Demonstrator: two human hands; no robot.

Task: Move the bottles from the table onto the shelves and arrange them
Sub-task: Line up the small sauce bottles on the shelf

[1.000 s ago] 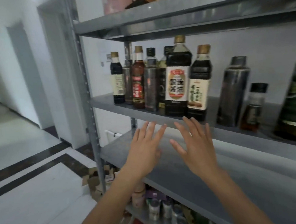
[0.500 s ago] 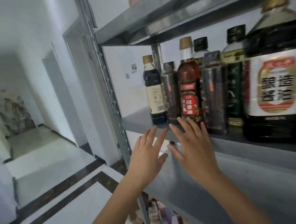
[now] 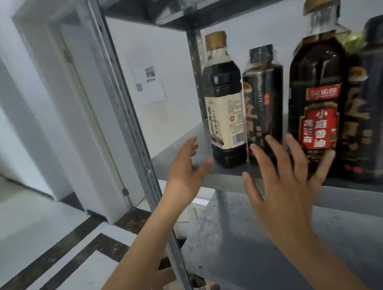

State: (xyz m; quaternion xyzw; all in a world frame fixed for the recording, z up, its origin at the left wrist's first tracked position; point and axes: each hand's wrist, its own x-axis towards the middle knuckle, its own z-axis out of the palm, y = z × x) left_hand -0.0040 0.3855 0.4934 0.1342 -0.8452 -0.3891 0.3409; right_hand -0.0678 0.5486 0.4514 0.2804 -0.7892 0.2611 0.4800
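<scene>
A: Spotted the bottles (image 3: 262,90)?

B: Up on the shelf (image 3: 177,156) already, standing upright in a tight row near its front edge. Holding none of them. Left hand (image 3: 183,177) beside the cream bottle (image 3: 225,110), fingers (image 3: 189,148) spread apart, clamped on nothing. Same with the right hand (image 3: 286,188), fanned out before the dark bottle (image 3: 265,121) and the red bottle (image 3: 315,79).

A: Touching any?

B: Cannot tell on the right; looks very close. Seems just clear on the left.

A: Fearing what, then?

B: Toppling the row, most likely. Shoving high on a tall bottle with flat fingers could tip it into its neighbour. Dragging one forward could send it off the edge to the floor (image 3: 45,234).

A: Avoiding that how?

B: Press low, near the base. Slide slowly. Steady the end of the row from the left.
</scene>
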